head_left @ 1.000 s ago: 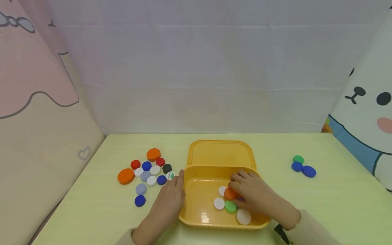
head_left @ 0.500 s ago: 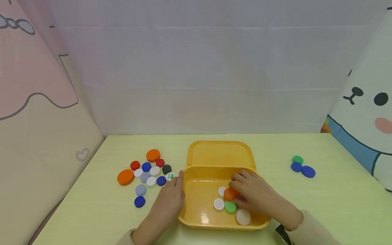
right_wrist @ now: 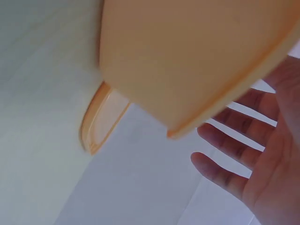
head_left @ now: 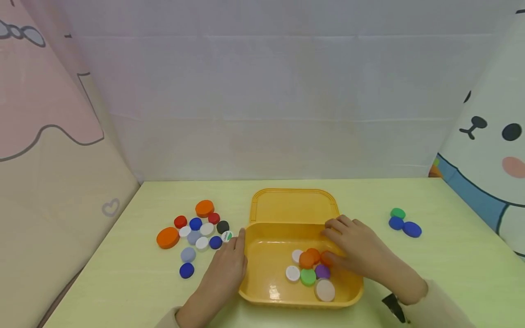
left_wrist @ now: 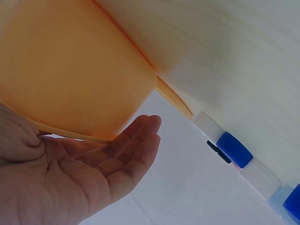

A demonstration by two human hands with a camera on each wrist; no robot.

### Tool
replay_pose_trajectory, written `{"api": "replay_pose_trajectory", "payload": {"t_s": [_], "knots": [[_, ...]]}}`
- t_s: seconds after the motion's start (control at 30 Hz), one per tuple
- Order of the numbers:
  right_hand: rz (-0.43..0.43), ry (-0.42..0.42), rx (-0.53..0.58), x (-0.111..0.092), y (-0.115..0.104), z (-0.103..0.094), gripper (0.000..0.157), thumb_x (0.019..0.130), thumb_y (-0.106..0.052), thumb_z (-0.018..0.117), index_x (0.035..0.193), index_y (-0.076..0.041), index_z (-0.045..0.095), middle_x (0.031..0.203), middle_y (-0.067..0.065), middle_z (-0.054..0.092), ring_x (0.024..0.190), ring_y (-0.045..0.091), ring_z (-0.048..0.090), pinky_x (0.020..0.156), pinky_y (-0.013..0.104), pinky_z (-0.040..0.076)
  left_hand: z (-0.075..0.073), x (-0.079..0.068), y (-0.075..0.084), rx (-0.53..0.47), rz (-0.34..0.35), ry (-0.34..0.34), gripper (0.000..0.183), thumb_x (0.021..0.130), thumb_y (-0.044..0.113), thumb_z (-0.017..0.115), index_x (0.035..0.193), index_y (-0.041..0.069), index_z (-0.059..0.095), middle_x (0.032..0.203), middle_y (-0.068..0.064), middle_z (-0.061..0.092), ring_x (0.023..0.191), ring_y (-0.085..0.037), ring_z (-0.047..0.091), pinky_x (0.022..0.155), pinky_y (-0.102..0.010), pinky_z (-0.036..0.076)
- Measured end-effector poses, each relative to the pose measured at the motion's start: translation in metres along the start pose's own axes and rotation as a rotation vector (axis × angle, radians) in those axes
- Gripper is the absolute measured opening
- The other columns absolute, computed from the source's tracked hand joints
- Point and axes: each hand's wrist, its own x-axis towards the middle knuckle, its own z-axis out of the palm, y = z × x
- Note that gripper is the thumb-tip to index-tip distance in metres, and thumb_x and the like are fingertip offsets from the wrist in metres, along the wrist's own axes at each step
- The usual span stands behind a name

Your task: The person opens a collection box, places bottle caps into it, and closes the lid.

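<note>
A yellow plastic box (head_left: 262,291) holds several bottle caps: a white cap (head_left: 293,273), a green cap (head_left: 308,277), a purple cap (head_left: 322,272), a cream cap (head_left: 325,290) and orange caps (head_left: 306,260). My left hand (head_left: 227,264) rests along the box's left side; in the left wrist view its fingers lie loosely extended by the wall. Over the right rim reaches my right hand (head_left: 358,248), its thumb at the rightmost orange cap (head_left: 326,258) inside. In the right wrist view the fingers (right_wrist: 225,136) spread beyond the rim, while the thumb is mostly hidden.
Behind the box lies its yellow lid (head_left: 293,205). Left of it are scattered caps, among them a large orange cap (head_left: 167,238) and a black cap (head_left: 223,227). A green cap (head_left: 398,213) and two blue caps (head_left: 412,229) lie far right.
My right hand has shifted right and slightly back, from over the caps to the box's right rim. The purple cap and more orange caps now show. My left hand stays put.
</note>
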Motion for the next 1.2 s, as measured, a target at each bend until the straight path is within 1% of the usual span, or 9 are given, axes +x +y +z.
{"api": "replay_pose_trajectory", "payload": {"t_s": [0.07,0.27,0.37,0.5,0.67,0.8,0.93,1.13,1.2], "knots": [[0.026,0.003,-0.002,-0.002,0.005,-0.002,0.04,0.071,-0.037,0.075,0.101,-0.014,0.063,0.1,0.002,0.06,0.091,0.019,0.054,0.073,0.033,0.05,0.0,0.0,0.0,0.0,0.002,0.001,0.057,0.092,0.018,0.05,0.143,0.005,0.027,0.126,-0.014,0.05,0.107,-0.027,0.053,0.093,-0.042,0.046],[0.084,0.026,0.018,-0.011,0.029,-0.006,0.037,0.07,-0.031,0.076,0.098,-0.012,0.064,0.101,0.005,0.061,0.093,0.023,0.055,0.07,0.037,0.052,0.0,-0.001,0.0,0.008,0.01,0.008,0.057,0.092,0.018,0.05,0.142,0.005,0.028,0.125,-0.015,0.051,0.106,-0.027,0.053,0.093,-0.042,0.046],[0.112,0.052,0.026,-0.018,0.043,-0.005,0.035,0.07,-0.029,0.076,0.097,-0.011,0.064,0.1,0.007,0.061,0.091,0.024,0.055,0.068,0.039,0.052,0.0,-0.001,0.0,0.008,0.006,0.003,0.057,0.092,0.018,0.05,0.142,0.005,0.027,0.126,-0.015,0.051,0.106,-0.027,0.053,0.093,-0.042,0.046],[0.138,0.09,0.011,-0.028,0.061,-0.003,0.035,0.066,-0.025,0.078,0.094,-0.01,0.064,0.098,0.007,0.06,0.086,0.024,0.053,0.063,0.037,0.051,0.0,0.0,0.0,-0.001,-0.005,-0.012,0.057,0.093,0.019,0.049,0.143,0.006,0.026,0.127,-0.014,0.05,0.108,-0.027,0.053,0.094,-0.042,0.045],[0.191,0.093,-0.013,-0.042,0.081,0.0,0.035,0.064,-0.023,0.079,0.092,-0.008,0.064,0.095,0.009,0.06,0.083,0.026,0.053,0.058,0.038,0.049,0.0,-0.001,0.0,-0.004,0.001,-0.006,0.057,0.093,0.018,0.048,0.143,0.005,0.026,0.127,-0.014,0.05,0.107,-0.027,0.053,0.094,-0.042,0.045],[0.258,0.057,-0.01,-0.054,0.097,0.002,0.036,0.065,-0.023,0.079,0.093,-0.006,0.064,0.096,0.011,0.061,0.082,0.027,0.053,0.06,0.041,0.05,0.0,-0.001,0.0,-0.007,0.007,0.0,0.057,0.092,0.018,0.049,0.143,0.005,0.026,0.127,-0.014,0.05,0.108,-0.027,0.052,0.094,-0.042,0.045],[0.304,0.018,-0.007,-0.066,0.113,0.005,0.037,0.065,-0.023,0.079,0.094,-0.005,0.064,0.095,0.012,0.061,0.081,0.03,0.054,0.06,0.044,0.05,0.0,-0.001,0.0,-0.008,0.013,0.004,0.057,0.092,0.018,0.048,0.143,0.005,0.026,0.127,-0.014,0.05,0.108,-0.027,0.052,0.094,-0.042,0.045],[0.432,-0.13,0.013,-0.082,0.133,0.008,0.042,0.071,-0.029,0.074,0.101,-0.002,0.063,0.1,0.018,0.06,0.086,0.037,0.053,0.062,0.05,0.049,0.0,-0.002,0.0,0.001,0.021,0.017,0.056,0.092,0.017,0.049,0.142,0.005,0.027,0.127,-0.015,0.05,0.108,-0.028,0.052,0.094,-0.042,0.045],[0.457,-0.165,0.018,-0.087,0.139,0.01,0.044,0.072,-0.031,0.072,0.102,-0.001,0.062,0.1,0.02,0.06,0.087,0.039,0.053,0.062,0.05,0.049,-0.001,-0.002,0.0,-0.002,0.018,0.017,0.056,0.092,0.017,0.049,0.142,0.005,0.027,0.127,-0.015,0.05,0.108,-0.027,0.052,0.094,-0.042,0.045]]}}
